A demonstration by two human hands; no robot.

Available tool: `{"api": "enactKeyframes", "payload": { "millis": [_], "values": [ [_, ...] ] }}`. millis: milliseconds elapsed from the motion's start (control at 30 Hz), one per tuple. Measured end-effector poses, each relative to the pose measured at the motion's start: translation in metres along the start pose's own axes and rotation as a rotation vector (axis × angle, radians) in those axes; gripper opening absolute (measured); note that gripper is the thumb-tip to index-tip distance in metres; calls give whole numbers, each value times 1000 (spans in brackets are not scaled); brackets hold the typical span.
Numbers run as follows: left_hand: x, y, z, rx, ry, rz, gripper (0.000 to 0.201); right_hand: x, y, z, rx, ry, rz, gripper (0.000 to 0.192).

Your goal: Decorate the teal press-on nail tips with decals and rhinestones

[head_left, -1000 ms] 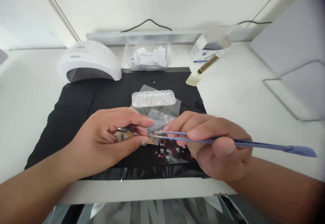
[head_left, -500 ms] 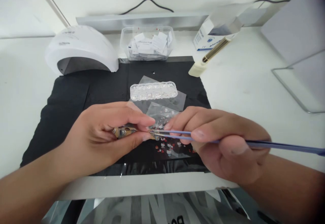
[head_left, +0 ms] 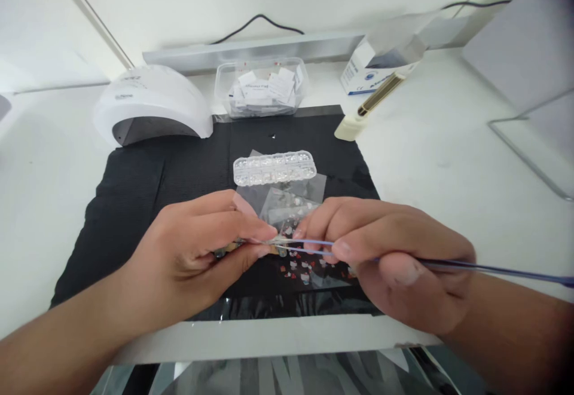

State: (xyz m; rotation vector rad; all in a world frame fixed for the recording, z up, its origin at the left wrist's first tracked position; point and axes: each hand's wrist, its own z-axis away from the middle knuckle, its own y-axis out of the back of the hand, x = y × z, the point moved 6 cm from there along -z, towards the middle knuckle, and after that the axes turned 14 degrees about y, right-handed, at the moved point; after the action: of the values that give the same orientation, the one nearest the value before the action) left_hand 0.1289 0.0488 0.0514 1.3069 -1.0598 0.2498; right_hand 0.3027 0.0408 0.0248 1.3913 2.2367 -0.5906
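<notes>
My left hand pinches a small flat tan piece with tiny decorations between thumb and fingers, over a black mat. In my right hand is a thin blue stick tool, held like a pen; its tip meets the tan piece at the fingertips of my left hand. Under the hands lie clear plastic sheets and a scatter of small red and white charms. A clear compartment box of rhinestones sits just beyond the hands.
A white nail lamp stands at the back left. A clear tub of white packets, a white and blue carton and a cream-handled brush are at the back. A wire stand is at right.
The hands keep the same grip. The view dropped slightly, so hands and objects sit a little lower in frame, and my left fingers now cover more of the tan piece.
</notes>
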Motion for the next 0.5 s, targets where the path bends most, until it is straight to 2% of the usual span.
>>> {"api": "enactKeyframes", "payload": {
  "millis": [233,500],
  "values": [
    [3,-2,0,6,-26,3,14,3,-1,-2,13,15,-40,22],
    [3,-1,0,-3,-42,-2,13,1,-2,-4,-36,20,10,23]
  ]
}}
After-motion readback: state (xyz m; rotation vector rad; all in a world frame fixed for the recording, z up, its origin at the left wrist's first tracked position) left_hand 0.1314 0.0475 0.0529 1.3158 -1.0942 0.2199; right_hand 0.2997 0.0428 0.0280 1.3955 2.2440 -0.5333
